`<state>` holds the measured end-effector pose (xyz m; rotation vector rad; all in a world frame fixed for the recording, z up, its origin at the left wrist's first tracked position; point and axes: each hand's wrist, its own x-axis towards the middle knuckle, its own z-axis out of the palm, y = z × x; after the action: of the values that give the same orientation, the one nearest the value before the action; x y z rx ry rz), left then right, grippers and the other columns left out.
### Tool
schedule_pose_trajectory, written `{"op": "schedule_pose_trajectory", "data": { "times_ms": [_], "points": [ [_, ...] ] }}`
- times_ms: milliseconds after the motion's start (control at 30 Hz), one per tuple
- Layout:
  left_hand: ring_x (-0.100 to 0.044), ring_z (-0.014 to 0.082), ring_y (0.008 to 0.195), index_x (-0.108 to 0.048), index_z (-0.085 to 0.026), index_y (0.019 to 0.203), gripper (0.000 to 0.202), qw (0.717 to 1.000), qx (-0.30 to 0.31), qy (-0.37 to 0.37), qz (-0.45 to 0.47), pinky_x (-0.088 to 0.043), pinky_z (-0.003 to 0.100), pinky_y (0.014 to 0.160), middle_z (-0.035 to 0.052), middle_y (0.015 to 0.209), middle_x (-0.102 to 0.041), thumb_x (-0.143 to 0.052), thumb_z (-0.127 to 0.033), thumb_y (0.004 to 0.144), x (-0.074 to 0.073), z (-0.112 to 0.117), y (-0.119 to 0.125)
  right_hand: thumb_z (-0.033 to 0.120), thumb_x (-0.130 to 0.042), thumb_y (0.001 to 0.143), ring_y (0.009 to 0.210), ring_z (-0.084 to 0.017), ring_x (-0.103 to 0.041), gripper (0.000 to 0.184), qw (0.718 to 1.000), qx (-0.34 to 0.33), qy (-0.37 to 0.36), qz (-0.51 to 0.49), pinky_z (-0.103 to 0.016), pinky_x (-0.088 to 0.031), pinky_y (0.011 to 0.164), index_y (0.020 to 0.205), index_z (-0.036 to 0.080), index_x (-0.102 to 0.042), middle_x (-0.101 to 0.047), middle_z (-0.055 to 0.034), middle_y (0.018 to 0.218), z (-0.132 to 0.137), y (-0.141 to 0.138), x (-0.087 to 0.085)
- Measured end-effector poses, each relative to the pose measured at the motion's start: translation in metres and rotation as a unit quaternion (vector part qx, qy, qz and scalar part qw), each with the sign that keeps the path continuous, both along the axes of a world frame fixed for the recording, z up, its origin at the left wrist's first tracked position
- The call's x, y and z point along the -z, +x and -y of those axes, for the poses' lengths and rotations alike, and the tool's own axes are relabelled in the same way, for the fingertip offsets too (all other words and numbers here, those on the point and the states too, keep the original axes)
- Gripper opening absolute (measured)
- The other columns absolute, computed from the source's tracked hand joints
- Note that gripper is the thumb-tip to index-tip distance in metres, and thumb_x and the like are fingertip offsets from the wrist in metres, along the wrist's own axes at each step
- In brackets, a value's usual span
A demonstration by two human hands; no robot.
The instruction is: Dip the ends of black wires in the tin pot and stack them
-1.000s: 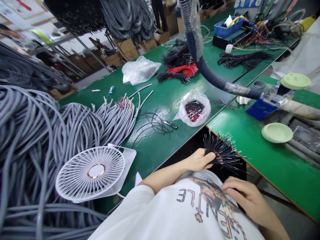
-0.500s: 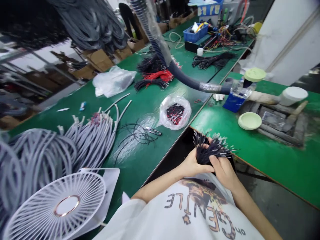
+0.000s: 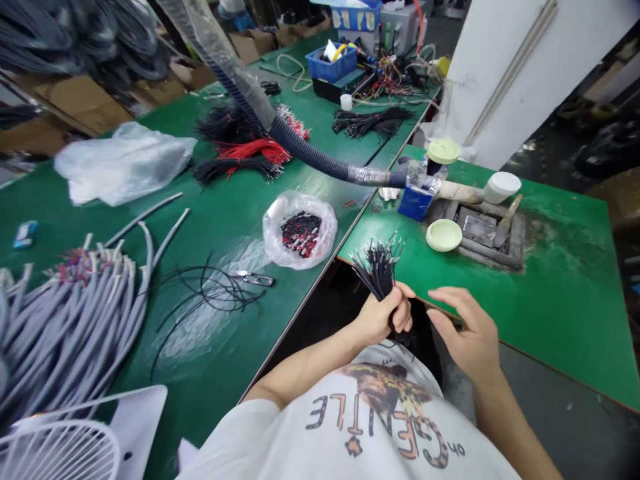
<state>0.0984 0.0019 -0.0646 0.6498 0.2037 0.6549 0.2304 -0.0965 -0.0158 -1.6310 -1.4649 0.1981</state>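
Note:
A bundle of thin black wires [image 3: 379, 268] with bare silvery tips stands fanned out at its top. My left hand [image 3: 383, 313] is wrapped round the bundle's middle, just in front of my shirt. To the right, my right hand [image 3: 470, 330] is apart from the wires, fingers spread and curved, holding nothing. Left of the bundle, a clear plastic bag [image 3: 273, 230] holds short black and red pieces. Small thread snips [image 3: 254, 278] lie beside loose black wires [image 3: 205, 290] on the left table.
Thick grey cables [image 3: 95, 313] and a white fan [image 3: 65, 447] occupy the near left. A corrugated hose [image 3: 310, 157] crosses above the tables to a blue box [image 3: 417, 200]. On the right table are a soldering pot [image 3: 480, 230] and a pale green lid [image 3: 444, 235].
My right hand has let go of the wires and moved right. The bundle is now gathered upright in my left hand alone. The view has turned to the right.

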Motion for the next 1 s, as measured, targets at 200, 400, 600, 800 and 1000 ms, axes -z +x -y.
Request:
{"op": "schedule_pose_trajectory", "data": {
  "times_ms": [200, 400, 600, 800, 1000],
  "points": [
    [-0.047, 0.0104, 0.038, -0.058, -0.010, 0.120, 0.056, 0.994, 0.067, 0.006, -0.082, -0.046, 0.025, 0.051, -0.0080, 0.044, -0.053, -0.068, -0.055, 0.088, 0.030, 0.016, -0.010, 0.019, -0.062, 0.092, 0.092, -0.019, -0.064, 0.008, 0.993, -0.023, -0.075, -0.083, -0.032, -0.051, 0.083, 0.096, 0.023, -0.068, -0.067, -0.0050, 0.098, 0.008, -0.010, 0.031],
    [-0.046, 0.0095, 0.039, -0.059, -0.015, 0.083, 0.047, 0.987, 0.060, 0.017, -0.146, -0.046, 0.026, 0.052, -0.0059, 0.042, -0.051, -0.070, -0.060, 0.083, 0.035, 0.010, -0.025, 0.024, -0.066, 0.090, 0.085, -0.018, -0.059, 0.008, 0.986, 0.026, -0.081, -0.145, -0.031, -0.047, 0.076, 0.083, 0.021, -0.064, -0.061, -0.0034, 0.087, -0.013, -0.020, 0.038],
    [-0.049, 0.0103, 0.040, -0.059, -0.014, 0.052, 0.062, 0.972, 0.133, 0.071, -0.179, -0.039, 0.026, 0.046, 0.0028, 0.044, -0.054, -0.069, -0.070, 0.077, 0.028, 0.002, -0.035, 0.031, -0.070, 0.085, 0.080, -0.018, -0.063, 0.015, 0.949, -0.055, -0.173, -0.256, -0.030, -0.051, 0.074, 0.076, 0.019, -0.071, -0.068, -0.0042, 0.084, -0.039, -0.022, 0.041],
    [-0.048, 0.0103, 0.035, -0.065, -0.010, 0.062, 0.069, 0.980, 0.051, -0.011, -0.191, -0.037, 0.024, 0.040, 0.0063, 0.048, -0.061, -0.062, -0.078, 0.076, 0.036, 0.005, -0.031, 0.036, -0.076, 0.080, 0.071, -0.018, -0.064, 0.019, 0.917, 0.002, -0.163, -0.364, -0.030, -0.052, 0.064, 0.072, 0.020, -0.073, -0.069, -0.0039, 0.075, -0.040, -0.025, 0.053],
    [-0.049, 0.0094, 0.036, -0.066, -0.010, 0.088, 0.053, 0.982, -0.043, -0.078, -0.168, -0.044, 0.024, 0.044, 0.0018, 0.053, -0.066, -0.072, -0.062, 0.080, 0.042, 0.009, -0.026, 0.036, -0.070, 0.088, 0.083, -0.020, -0.068, 0.019, 0.929, 0.044, -0.141, -0.338, -0.033, -0.056, 0.072, 0.079, 0.020, -0.074, -0.072, -0.0067, 0.091, -0.037, -0.031, 0.057]
  ]
}}
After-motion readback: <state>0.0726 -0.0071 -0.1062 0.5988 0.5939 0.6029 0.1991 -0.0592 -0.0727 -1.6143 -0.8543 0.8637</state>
